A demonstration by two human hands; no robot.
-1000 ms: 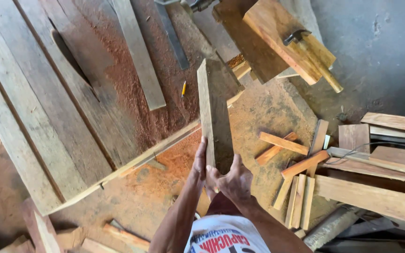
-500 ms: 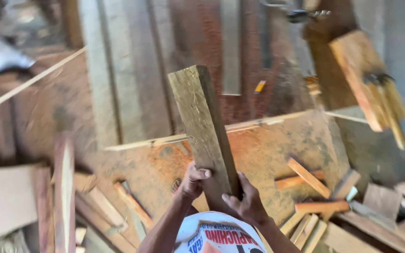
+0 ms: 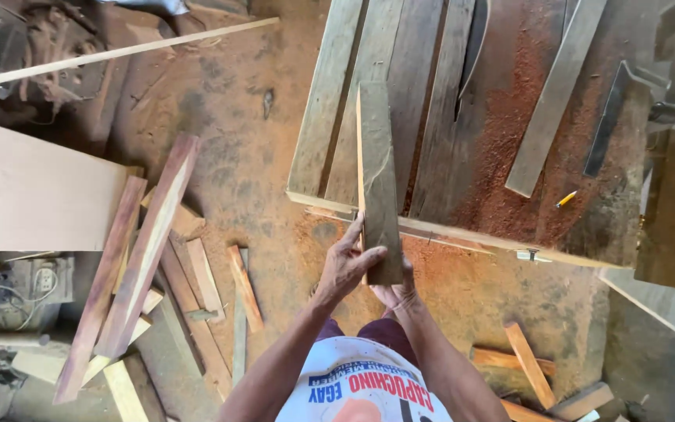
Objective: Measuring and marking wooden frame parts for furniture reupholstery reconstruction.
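I hold a short, weathered wooden board (image 3: pixel 376 172) upright in front of me with both hands. My left hand (image 3: pixel 347 266) grips its lower left edge, fingers wrapped over the face. My right hand (image 3: pixel 397 293) supports the bottom end from underneath and behind, mostly hidden by the board. The board's top end reaches over the front edge of a plank workbench (image 3: pixel 439 117) covered in reddish sawdust.
On the bench lie a loose wooden slat (image 3: pixel 554 98), a dark metal bar (image 3: pixel 608 121) and a yellow pencil (image 3: pixel 566 199). Offcuts (image 3: pixel 150 250) litter the dirt floor at left and more offcuts (image 3: pixel 526 363) at lower right. A pale sheet (image 3: pixel 33 195) sits left.
The view has swung left and the bench now sits to the right. The board has tipped from leaning left to nearly upright, still held in both hands.
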